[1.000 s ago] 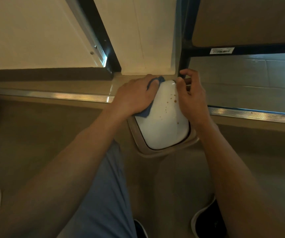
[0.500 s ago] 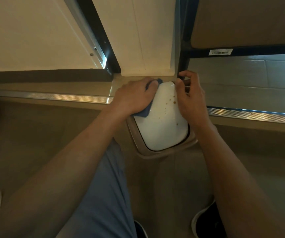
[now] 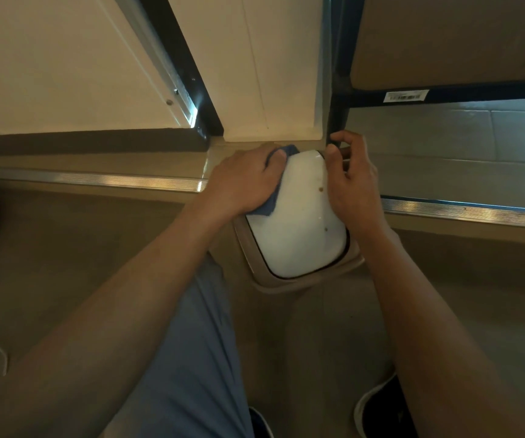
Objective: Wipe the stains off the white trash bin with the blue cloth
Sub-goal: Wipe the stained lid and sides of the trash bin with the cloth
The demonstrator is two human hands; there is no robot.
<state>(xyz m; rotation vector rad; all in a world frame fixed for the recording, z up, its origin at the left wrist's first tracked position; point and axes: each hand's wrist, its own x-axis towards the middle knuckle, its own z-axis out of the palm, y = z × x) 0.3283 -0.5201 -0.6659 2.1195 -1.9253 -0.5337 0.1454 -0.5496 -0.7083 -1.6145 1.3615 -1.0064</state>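
Observation:
The white trash bin (image 3: 299, 229) stands on the floor below me, its domed white lid inside a beige rim. Two brown stains show on the lid's right side. My left hand (image 3: 242, 181) holds the blue cloth (image 3: 269, 208) and presses it against the lid's left side; most of the cloth is hidden under the hand. My right hand (image 3: 351, 181) grips the bin's right edge, thumb on the lid's far corner and fingers curled over the side.
A metal floor strip (image 3: 90, 178) runs left and right behind the bin. A white panel (image 3: 270, 74) and a dark frame post (image 3: 338, 118) rise right behind it. My shoes (image 3: 378, 412) are on the floor near the bottom edge.
Several small brown spots in the lid's middle have gone; two stains remain near the right side. Both hands stay on the bin, the left with the cloth having shifted slightly.

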